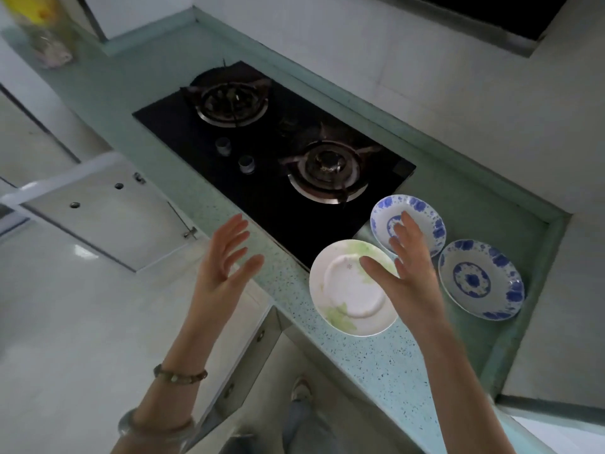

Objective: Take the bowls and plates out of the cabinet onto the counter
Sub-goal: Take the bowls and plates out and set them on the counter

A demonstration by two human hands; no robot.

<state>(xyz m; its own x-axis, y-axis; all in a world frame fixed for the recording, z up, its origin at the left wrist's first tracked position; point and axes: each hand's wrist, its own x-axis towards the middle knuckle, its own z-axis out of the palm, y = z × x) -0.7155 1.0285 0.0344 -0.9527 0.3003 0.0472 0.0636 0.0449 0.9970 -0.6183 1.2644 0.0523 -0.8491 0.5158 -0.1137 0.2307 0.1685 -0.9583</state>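
Observation:
Three dishes lie on the pale green speckled counter [376, 362] to the right of the stove. A white plate with green leaf print [343, 290] sits nearest the counter's front edge. Behind it is a blue-and-white patterned plate [422, 214], and another blue-and-white plate [481, 280] lies to the right. My right hand [406, 273] hovers open above the white plate and the rear blue plate, holding nothing. My left hand [226, 267] is open in the air over the counter's front edge, fingers spread, empty.
A black two-burner gas stove [262, 152] fills the counter's middle. A white cabinet door [101, 204] stands open at the left below the counter. A jar with a yellow top [45, 31] sits at the far left. White walls bound the counter's back and right.

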